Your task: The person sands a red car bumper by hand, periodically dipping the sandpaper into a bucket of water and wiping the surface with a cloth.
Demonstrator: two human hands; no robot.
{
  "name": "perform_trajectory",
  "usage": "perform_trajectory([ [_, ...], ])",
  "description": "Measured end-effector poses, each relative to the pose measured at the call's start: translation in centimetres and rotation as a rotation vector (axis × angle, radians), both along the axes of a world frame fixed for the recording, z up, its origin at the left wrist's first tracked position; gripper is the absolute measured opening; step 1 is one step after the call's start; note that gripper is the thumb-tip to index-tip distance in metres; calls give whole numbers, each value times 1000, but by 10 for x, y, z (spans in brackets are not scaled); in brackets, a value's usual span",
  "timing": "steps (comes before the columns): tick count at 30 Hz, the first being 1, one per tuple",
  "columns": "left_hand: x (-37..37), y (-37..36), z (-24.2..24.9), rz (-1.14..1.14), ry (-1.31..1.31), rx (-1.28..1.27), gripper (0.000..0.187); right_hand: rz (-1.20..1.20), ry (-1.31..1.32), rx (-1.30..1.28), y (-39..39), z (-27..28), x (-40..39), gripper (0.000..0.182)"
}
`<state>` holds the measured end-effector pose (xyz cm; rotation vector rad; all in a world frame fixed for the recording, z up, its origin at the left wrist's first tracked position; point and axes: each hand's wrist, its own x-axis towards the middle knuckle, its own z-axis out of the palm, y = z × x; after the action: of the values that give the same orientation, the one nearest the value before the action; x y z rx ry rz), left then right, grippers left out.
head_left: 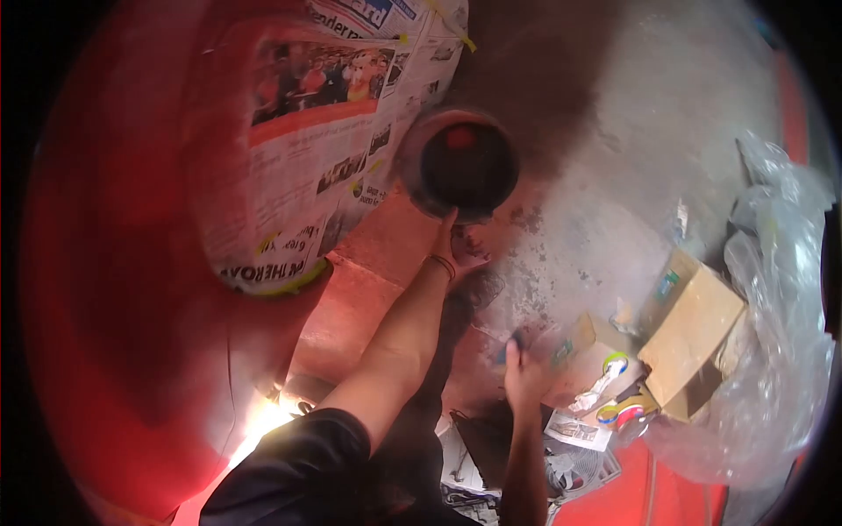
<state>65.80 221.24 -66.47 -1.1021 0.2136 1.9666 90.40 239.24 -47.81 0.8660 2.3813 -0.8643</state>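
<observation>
A round, dark, bowl-like thing with a paler rim (406, 162) is held out at arm's length by my left hand (460, 247). My left thumb lies at its near edge, and a red reflection shows in its black middle. Motion blurs its outline, and I cannot tell its exact kind. Beside it on the left is a curved red body panel, like a car's (132, 263), partly covered with taped newspaper (303, 167). Lower down, my right hand (526, 379) is over the floor with its thumb raised and its fingers smeared. A small dark spot shows at the thumb tip.
An open cardboard box (693, 324) stands at the right beside crumpled clear plastic sheeting (781, 263). Tape rolls (618, 412) lie near the box. Papers (577, 431) and a grey grille-like part (583, 469) are at the bottom. Bright light glares at lower left.
</observation>
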Motion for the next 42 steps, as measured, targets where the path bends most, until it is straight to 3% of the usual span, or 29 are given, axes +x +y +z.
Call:
perform_trajectory([
  [2,-19,11,-1,-35,-167,-275,55,-148,-65,-80,21,-53,-95,72],
  [4,-18,8,-4,-41,-67,-262,53,-123,-6,46,26,-78,-196,78],
  [7,-13,2,-4,7,20,-227,49,15,-91,-30,36,-117,-304,80],
  [11,8,-7,-21,247,-16,-172,46,147,-19,-119,44,-204,-320,68],
  [13,5,-5,9,311,-72,-275,41,318,-113,-321,58,-287,-294,59],
  [14,2,-8,22,343,-93,-327,38,226,-145,-431,55,-283,-292,57],
  [15,7,-16,26,309,-107,-378,34,128,-179,-533,52,-278,-291,54],
  [16,12,-25,31,279,-113,-420,30,-145,-194,-629,42,-217,-296,53],
  [18,15,-44,25,163,-42,-483,24,-444,-184,-759,42,-179,-266,55],
  [21,19,-70,35,-116,180,-604,16,-471,-314,-777,69,-189,-196,64],
  [23,16,-66,77,-344,314,-722,13,-452,-269,-711,79,-154,-150,65],
  [26,34,-64,143,-435,505,-507,12,-447,-356,-488,94,-90,-80,56],
  [27,57,-54,149,-502,730,-437,14,-443,-375,-421,97,-69,-52,53],
  [29,96,-37,215,-621,773,-238,16,-676,-259,-640,92,-15,2,54],
  [30,123,-23,251,-653,742,-159,16,-644,-246,-663,80,33,9,51],
  [32,179,1,329,-729,722,-143,16,-631,-163,-601,76,63,74,47],
  [34,241,11,379,-516,592,-135,17,-576,-198,-588,78,97,123,60],
  [36,285,-10,432,-447,605,-159,26,-491,-163,-636,81,111,171,63],
  [38,326,-39,483,-390,577,-147,38,-467,-254,-497,53,165,192,63],
  [40,378,-64,491,-296,572,-76,43,-355,-329,-559,27,182,217,60],
  [42,418,-114,561,-173,414,-114,41,-221,-415,-633,-4,187,238,59],
])
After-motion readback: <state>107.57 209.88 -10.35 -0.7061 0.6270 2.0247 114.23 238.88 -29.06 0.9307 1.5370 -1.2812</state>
